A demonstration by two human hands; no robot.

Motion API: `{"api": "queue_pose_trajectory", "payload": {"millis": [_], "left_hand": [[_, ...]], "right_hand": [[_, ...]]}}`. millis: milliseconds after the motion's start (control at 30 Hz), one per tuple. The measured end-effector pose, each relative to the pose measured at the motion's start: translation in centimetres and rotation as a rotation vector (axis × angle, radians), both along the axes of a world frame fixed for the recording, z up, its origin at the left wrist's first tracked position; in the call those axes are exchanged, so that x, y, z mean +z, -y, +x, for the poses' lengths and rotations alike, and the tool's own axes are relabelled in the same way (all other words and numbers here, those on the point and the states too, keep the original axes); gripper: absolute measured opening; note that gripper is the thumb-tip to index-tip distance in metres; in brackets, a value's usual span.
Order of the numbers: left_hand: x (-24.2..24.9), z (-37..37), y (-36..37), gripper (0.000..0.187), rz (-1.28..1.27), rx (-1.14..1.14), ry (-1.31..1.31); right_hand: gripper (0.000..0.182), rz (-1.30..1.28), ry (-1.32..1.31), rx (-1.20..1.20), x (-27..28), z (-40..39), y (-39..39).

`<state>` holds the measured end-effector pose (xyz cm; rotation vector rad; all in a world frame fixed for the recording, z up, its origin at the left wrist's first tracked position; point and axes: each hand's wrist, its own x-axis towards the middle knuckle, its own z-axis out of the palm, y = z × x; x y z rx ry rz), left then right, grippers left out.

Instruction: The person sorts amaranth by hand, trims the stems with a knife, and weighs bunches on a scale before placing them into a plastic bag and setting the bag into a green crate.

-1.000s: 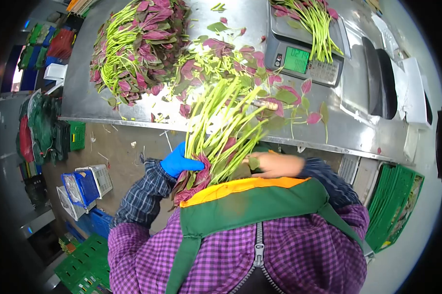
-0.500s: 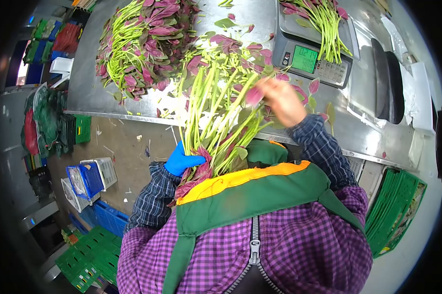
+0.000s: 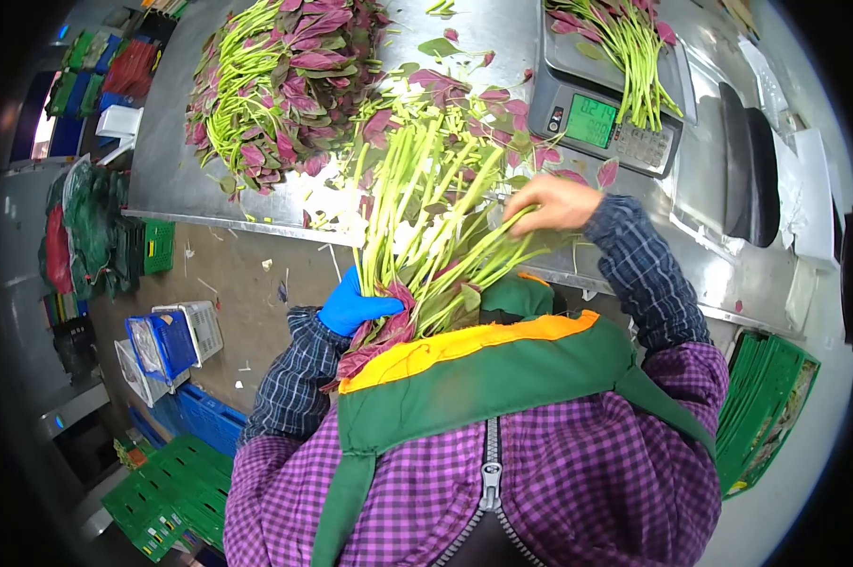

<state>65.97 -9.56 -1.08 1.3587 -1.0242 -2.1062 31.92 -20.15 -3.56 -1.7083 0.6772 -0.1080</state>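
Note:
My left hand (image 3: 358,304), in a blue glove, is wrapped round the leafy end of a bunch of purple-leaved greens (image 3: 417,227), close against my apron. The bunch's long pale green stems fan out away from me over the table edge. My bare right hand (image 3: 554,203) is at the right side of the bunch, its fingertips closed on stems there; exactly how many is hidden. Loose purple leaves and cut stem pieces (image 3: 436,118) lie on the steel table (image 3: 176,184) just beyond the bunch.
A big heap of the same greens (image 3: 285,90) lies at the table's back left. At the back right, a digital scale (image 3: 601,132) with a lit green display carries another bunch (image 3: 642,76). Green crates (image 3: 762,406) stand lower right; blue and white crates (image 3: 167,345) are on the floor left.
My right hand has moved down and slightly right, from holding a purple leaf above the stems to gripping stems at the bunch's right side. My left hand keeps its hold.

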Motion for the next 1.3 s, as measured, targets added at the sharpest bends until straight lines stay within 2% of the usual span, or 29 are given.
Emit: {"api": "queue_pose_trajectory", "payload": {"millis": [33, 100, 133, 200, 233, 267, 333, 400, 467, 533, 600, 667, 700, 733, 800, 867, 900, 933, 1000, 1067, 1133, 1167, 1233, 1267, 1300], "left_hand": [[0.2, -0.2, -0.1, 0.073, -0.032, 0.002, -0.009], [0.3, -0.2, -0.1, 0.069, -0.077, -0.022, -0.011], [0.3, -0.2, 0.0, 0.069, -0.08, -0.009, -0.011], [0.4, -0.5, 0.2, 0.068, -0.139, -0.095, -0.001], [0.9, -0.8, 0.2, 0.068, -0.17, -0.099, 0.016], [1.0, -1.0, 0.3, 0.068, -0.168, -0.092, 0.013], [1.0, -1.2, 0.8, 0.068, -0.115, -0.147, -0.001], [1.2, -1.9, 1.1, 0.068, -0.16, -0.168, 0.008], [1.3, -2.3, 1.4, 0.068, -0.147, -0.166, -0.053], [1.4, -2.2, 1.6, 0.067, -0.126, -0.182, -0.037], [1.1, -2.0, 1.3, 0.067, -0.177, -0.194, -0.049], [1.0, -2.1, 1.6, 0.068, -0.149, -0.191, -0.073], [1.1, -2.3, 1.8, 0.069, -0.126, -0.214, -0.091], [1.2, -2.4, 1.9, 0.07, -0.098, -0.24, -0.11], [1.5, -3.0, 2.5, 0.071, -0.144, -0.293, -0.079], [2.3, -3.7, 3.0, 0.073, -0.14, -0.353, -0.118], [2.4, -3.6, 3.4, 0.072, -0.123, -0.427, -0.071], [2.5, -3.6, 3.5, 0.072, -0.123, -0.431, -0.071], [2.6, -3.7, 3.5, 0.071, -0.111, -0.421, -0.11], [2.7, -3.6, 3.6, 0.071, -0.136, -0.418, -0.12], [2.6, -3.7, 3.5, 0.07, -0.155, -0.419, -0.128], [2.5, -3.7, 3.6, 0.07, -0.144, -0.434, -0.132], [2.4, -3.7, 3.9, 0.07, -0.132, -0.458, -0.137], [2.4, -3.7, 4.0, 0.07, -0.107, -0.455, -0.133], [2.4, -3.6, 4.0, 0.07, -0.08, -0.453, -0.13]], "right_hand": [[0.025, 0.041, -0.093, -0.065, 1.0, -1.2, 0.4], [0.022, 0.115, -0.152, -0.221, -0.9, -3.6, 0.7], [0.022, 0.112, -0.153, -0.208, -1.0, -4.6, 1.0], [0.024, -0.109, -0.339, -0.358, -0.6, -6.1, 1.5], [0.027, -0.202, -0.232, -0.485, 0.6, -5.3, 1.1], [0.027, -0.201, -0.235, -0.477, 2.3, -4.2, 1.0], [0.032, -0.549, -0.026, -0.403, 5.7, -0.6, 0.5], [0.029, -0.776, 0.053, -0.328, 6.0, 2.7, -0.4], [0.024, -0.515, 0.062, -0.161, 4.7, 3.8, -1.1], [0.023, -0.414, -0.032, -0.189, 5.3, 2.9, -0.4], [0.024, -0.423, -0.168, -0.524, 4.4, 0.3, 0.6], [0.024, -0.392, -0.316, -0.634, 5.7, -1.3, 1.5], [0.026, -0.516, -0.266, -0.615, 6.5, -1.0, 1.5], [0.026, -0.513, -0.268, -0.607, 7.2, 0.2, 1.3], [0.031, -0.92, 0.093, -0.445, 8.5, 3.8, 0.9], [0.033, -0.68, 0.18, -0.017, 8.3, 5.5, 0.8], [0.025, -0.55, 0.102, 0.142, 8.0, 5.8, 1.2], [0.025, -0.55, 0.102, 0.138, 8.0, 5.3, 2.2], [0.017, -0.598, -0.218, 0.063, 8.2, 3.0, 4.5], [0.022, -0.595, -0.187, -0.059, 9.3, 2.2, 5.2], [0.026, -0.832, -0.051, 0.005, 10.1, 3.4, 5.2], [0.026, -0.828, -0.051, -0.001, 10.1, 4.5, 4.9], [0.033, -0.796, 0.237, -0.022, 9.5, 6.0, 4.1], [0.033, -0.794, 0.234, -0.03, 9.0, 5.7, 4.1], [0.031, -0.619, 0.04, 0.094, 8.4, 5.1, 4.1]]}}
